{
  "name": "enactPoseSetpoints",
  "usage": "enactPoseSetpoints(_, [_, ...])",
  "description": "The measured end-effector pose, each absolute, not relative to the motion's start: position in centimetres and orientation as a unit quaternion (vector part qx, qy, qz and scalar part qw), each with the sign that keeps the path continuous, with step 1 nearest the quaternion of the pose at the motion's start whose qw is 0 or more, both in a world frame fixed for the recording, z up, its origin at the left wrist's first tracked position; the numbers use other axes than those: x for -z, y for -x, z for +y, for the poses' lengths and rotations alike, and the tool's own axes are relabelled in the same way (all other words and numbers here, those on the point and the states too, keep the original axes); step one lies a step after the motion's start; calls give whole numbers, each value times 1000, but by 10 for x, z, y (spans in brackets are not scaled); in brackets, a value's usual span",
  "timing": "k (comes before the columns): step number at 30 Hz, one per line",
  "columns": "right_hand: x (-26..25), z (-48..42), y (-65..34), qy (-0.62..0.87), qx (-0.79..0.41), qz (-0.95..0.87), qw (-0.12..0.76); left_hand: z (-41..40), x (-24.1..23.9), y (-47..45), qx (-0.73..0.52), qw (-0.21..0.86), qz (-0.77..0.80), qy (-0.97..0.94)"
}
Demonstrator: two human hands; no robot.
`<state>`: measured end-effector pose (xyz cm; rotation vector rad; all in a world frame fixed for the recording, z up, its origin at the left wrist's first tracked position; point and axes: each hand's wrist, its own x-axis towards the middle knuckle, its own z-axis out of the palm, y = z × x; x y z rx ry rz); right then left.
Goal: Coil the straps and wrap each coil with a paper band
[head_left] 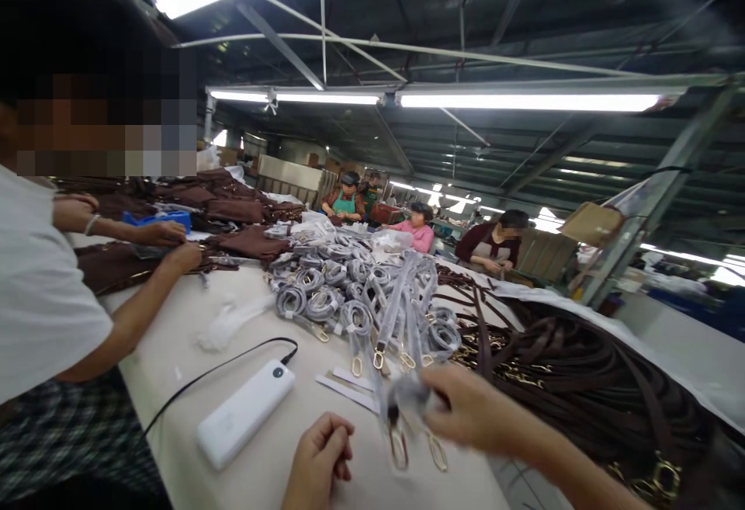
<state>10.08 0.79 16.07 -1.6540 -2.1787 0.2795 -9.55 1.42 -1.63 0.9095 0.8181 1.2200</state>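
Starting at the far left: a co-worker (40,277) in a white top leans in at the table (233,308), arms out over brown fabric (250,240), their hands close to a blue item (174,220). Across we come to a white power bank (247,414) lying at a slant, a black cable (215,359) curving up to its far end.

Now the person's left hand (326,448), low at the near side, just right of the power bank. Fingers curled in, thumb over them; whether anything sits inside, I cannot tell. Pale strips (348,393) lie beyond it, and past those rises a big heap of wrapped straps (326,300), many coiled, gold clasps poking out.

And here's the strap (414,392) itself! It's to the right of the left hand, well clear of it, bunched in the grip of the right hand (466,409), fingers closed around it. Both are smeared by motion blur. The strap looks greyish in its clear wrap, with a dark end and a long gold clasp (399,448) hanging below. Another gold clasp shows under the right hand; whether it belongs to this strap, I cannot tell.

Far right, brown straps (570,370) sprawl in a thick, unwrapped pile, gold hardware among them.
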Motion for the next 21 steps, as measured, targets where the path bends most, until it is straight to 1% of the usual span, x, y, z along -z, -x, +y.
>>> enactPoseSetpoints(1, [-184, 31, -94, 595, -32, -782, 182, 15, 19, 97, -546, 640, 373, -391])
enactPoseSetpoints(2, [-208, 53, -87, 604, 13, -773, 193, 15, 20, 98, -547, 637, 380, -388])
enactPoseSetpoints(4, [-245, 91, -78, 620, 82, -753, 207, 15, 19, 99, -531, 642, 382, -400])
enactPoseSetpoints(6, [-261, 113, -75, 623, 105, -752, 191, 15, 18, 99, -510, 649, 385, -413])
enactPoseSetpoints(7, [-260, 116, -75, 623, 103, -756, 173, 16, 17, 99, -503, 650, 386, -419])
enactPoseSetpoints(8, [-252, 116, -76, 623, 93, -762, 149, 16, 16, 98, -499, 649, 387, -424])
enactPoseSetpoints(10, [-220, 106, -80, 631, 56, -769, 90, 18, 16, 96, -492, 647, 390, -433])
enactPoseSetpoints(12, [-177, 92, -87, 650, 4, -759, 25, 19, 19, 93, -482, 647, 395, -440])
enactPoseSetpoints(14, [-132, 79, -95, 672, -43, -739, -18, 18, 22, 91, -477, 643, 397, -449])
enactPoseSetpoints(15, [-111, 75, -100, 692, -53, -719, -28, 18, 23, 91, -476, 640, 395, -457])
enactPoseSetpoints(17, [-79, 72, -111, 739, -37, -672, -22, 16, 26, 91, -474, 634, 390, -471])
enactPoseSetpoints(21, [-44, 76, -135, 820, 2, -572, 13, 15, 28, 91, -461, 626, 396, -488])
